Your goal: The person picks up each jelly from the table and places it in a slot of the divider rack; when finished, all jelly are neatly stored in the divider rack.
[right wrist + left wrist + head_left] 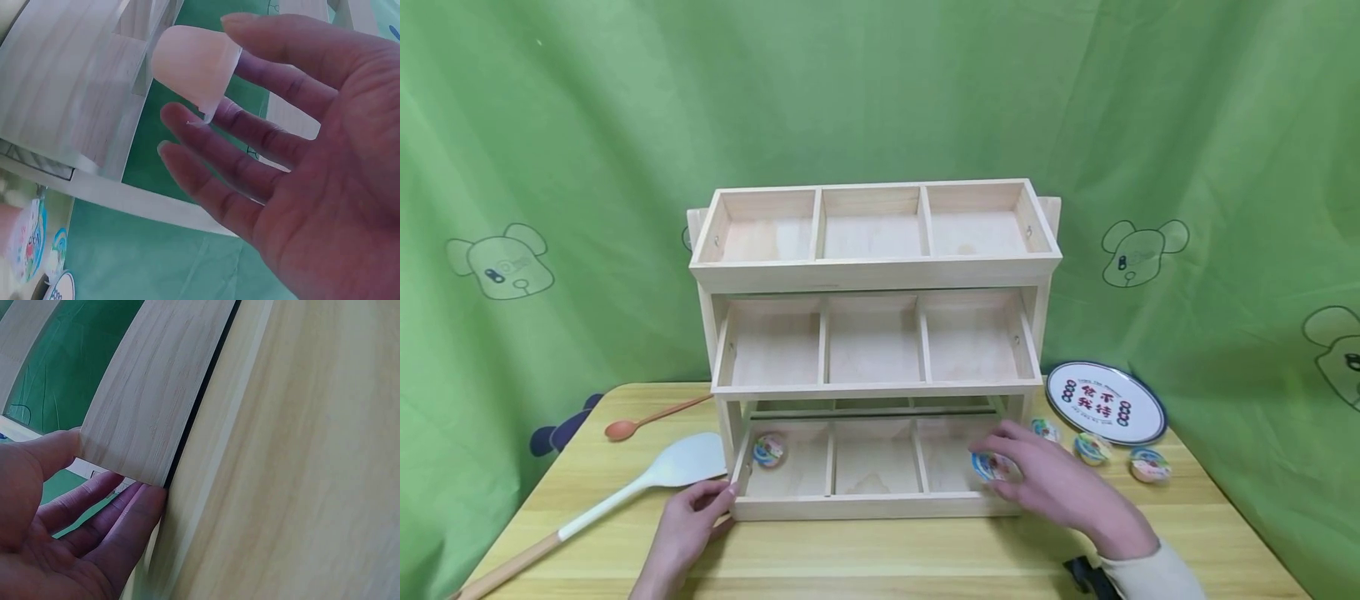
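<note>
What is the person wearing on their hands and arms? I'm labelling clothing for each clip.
Both hands are bare: no gloves, no rings visible. The right hand emerges from a cream long sleeve, with a black strap-like item beside the wrist. The left hand shows no sleeve.

The only readable writing stands on the round white plate with a dark blue rim (1107,402), lying on the wooden table to the right of the rack: red Chinese characters in two rows, apparently "餐不" above "我待", with small black ring marks on either side. The printed lids of the small jelly cups (1092,447) are too small to read.
</note>
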A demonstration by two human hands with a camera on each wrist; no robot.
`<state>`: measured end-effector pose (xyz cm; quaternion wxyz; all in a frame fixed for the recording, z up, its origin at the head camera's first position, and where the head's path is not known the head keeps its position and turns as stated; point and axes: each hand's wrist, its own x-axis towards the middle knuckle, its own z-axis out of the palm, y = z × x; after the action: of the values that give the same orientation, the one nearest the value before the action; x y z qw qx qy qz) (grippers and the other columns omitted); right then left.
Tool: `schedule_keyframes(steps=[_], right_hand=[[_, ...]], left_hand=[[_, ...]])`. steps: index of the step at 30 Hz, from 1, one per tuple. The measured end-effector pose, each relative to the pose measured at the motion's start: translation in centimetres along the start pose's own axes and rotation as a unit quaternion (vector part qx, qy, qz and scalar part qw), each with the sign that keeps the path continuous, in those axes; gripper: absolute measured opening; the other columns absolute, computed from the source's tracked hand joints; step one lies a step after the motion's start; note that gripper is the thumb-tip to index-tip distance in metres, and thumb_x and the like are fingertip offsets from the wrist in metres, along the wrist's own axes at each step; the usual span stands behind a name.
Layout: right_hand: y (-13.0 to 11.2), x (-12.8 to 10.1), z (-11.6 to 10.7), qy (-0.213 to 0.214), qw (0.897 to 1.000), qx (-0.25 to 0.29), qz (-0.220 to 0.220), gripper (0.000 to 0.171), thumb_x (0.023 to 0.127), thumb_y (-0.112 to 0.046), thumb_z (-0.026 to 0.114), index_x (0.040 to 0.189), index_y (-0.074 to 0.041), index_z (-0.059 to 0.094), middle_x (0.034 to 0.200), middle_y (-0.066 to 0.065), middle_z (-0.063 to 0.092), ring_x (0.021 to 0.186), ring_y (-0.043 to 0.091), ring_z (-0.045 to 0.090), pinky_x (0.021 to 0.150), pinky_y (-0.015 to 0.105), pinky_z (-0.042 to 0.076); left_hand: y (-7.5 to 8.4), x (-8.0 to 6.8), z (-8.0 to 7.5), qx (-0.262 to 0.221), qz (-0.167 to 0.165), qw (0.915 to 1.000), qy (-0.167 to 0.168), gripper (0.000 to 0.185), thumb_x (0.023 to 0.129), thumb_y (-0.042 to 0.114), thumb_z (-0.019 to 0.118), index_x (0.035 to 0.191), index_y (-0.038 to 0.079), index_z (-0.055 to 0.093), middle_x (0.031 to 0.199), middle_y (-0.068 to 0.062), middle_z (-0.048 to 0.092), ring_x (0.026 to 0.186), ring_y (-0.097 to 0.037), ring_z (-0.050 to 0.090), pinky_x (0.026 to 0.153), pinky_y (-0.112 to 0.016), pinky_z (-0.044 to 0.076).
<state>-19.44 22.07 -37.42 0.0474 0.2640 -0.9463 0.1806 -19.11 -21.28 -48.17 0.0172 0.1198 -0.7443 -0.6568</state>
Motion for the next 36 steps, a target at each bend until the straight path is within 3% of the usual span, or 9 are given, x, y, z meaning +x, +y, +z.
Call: schedule_keyframes(steps=[19, 31, 36], right_hand=[[-1.7, 3.0, 1.7, -0.031, 0.999, 0.015, -0.020, 0.043, 0.075, -0.031, 0.070, 0.116, -0.024, 0.059, 0.109, -0.009, 0.051, 0.084, 0.006, 0.053, 0.070, 0.020, 0.049], [-3.2, 4.5, 2.3, -0.044, 0.998, 0.035, -0.032, 0.045, 0.077, -0.030, 0.069, 0.119, -0.024, 0.056, 0.107, -0.011, 0.049, 0.080, 0.004, 0.051, 0.065, 0.015, 0.047], [-3.6, 5.1, 2.8, -0.048, 0.996, 0.050, -0.048, 0.044, 0.078, -0.029, 0.068, 0.119, -0.019, 0.056, 0.107, -0.007, 0.050, 0.079, 0.005, 0.051, 0.064, 0.015, 0.048]], left_hand=[[0.1, 0.0, 0.0, -0.005, -0.013, 0.9999, 0.000, 0.032, 0.084, 0.017, 0.063, 0.105, -0.007, 0.057, 0.102, -0.018, 0.054, 0.090, -0.023, 0.057, 0.076, -0.028, 0.054], [0.3, 0.0, 0.1, -0.009, -0.002, 1.0000, -0.001, 0.036, 0.083, 0.018, 0.065, 0.105, -0.008, 0.057, 0.101, -0.018, 0.054, 0.088, -0.022, 0.057, 0.077, -0.030, 0.054], [0.2, 0.0, 0.0, -0.005, 0.001, 1.0000, -0.001, 0.037, 0.083, 0.020, 0.065, 0.105, -0.008, 0.057, 0.100, -0.017, 0.054, 0.088, -0.021, 0.057, 0.077, -0.030, 0.054]])
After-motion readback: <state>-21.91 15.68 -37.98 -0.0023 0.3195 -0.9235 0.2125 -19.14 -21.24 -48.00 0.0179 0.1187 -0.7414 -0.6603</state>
